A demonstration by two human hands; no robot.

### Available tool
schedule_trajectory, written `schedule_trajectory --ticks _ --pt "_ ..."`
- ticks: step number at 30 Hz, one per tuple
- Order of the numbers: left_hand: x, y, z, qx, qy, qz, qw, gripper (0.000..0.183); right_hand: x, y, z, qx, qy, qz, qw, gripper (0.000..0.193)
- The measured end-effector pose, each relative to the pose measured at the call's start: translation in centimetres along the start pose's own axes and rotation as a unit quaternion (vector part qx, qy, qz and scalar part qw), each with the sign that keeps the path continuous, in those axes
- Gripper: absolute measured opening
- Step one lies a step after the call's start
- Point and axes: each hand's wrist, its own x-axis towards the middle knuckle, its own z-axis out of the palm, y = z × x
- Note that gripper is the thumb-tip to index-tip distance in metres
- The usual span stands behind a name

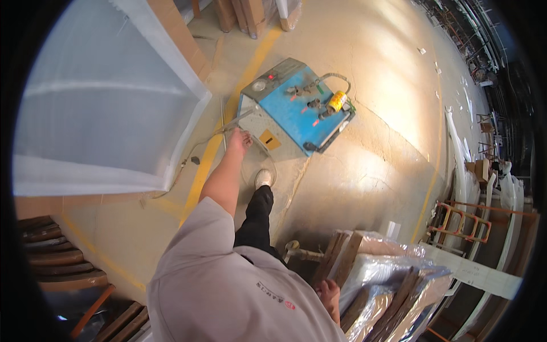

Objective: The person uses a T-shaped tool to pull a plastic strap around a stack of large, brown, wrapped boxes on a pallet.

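In front of me on the floor stands a blue-topped machine with light side panels, valves and a hose on top. My left hand reaches out to its near left side, fingers curled. Right by this hand run a metal bar and a thin grey cable; what the fingers hold is too small to make out. Low at my right side, my right hand has its fingers bent in, close to a stack of film-wrapped panels. Whether anything is inside that hand is hidden.
A large panel in translucent wrap fills the left. A yellow can sits on the machine. Yellow lines mark the floor. Brown stacked pieces lie lower left, wrapped boards stand at the back, and an orange-framed rack at right.
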Motion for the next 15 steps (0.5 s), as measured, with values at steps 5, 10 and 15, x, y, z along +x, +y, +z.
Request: schedule_trajectory --ticks 5,10,15 --pt "12.7 0.7 6.8 -0.107 0.147 0.018 0.983 0.038 6.4 -5.0 -3.1 -0.109 -0.112 0.017 0.987 0.036" --pt "19.1 1.3 6.2 -0.12 0.152 -0.042 0.98 0.031 16.4 -20.1 -8.6 -0.132 -0.105 -0.036 0.985 0.027" --pt "20.6 -0.1 5.4 -0.224 0.164 -0.022 0.96 0.021 27.6 -31.9 -15.0 -0.196 -0.098 -0.183 0.958 0.022"
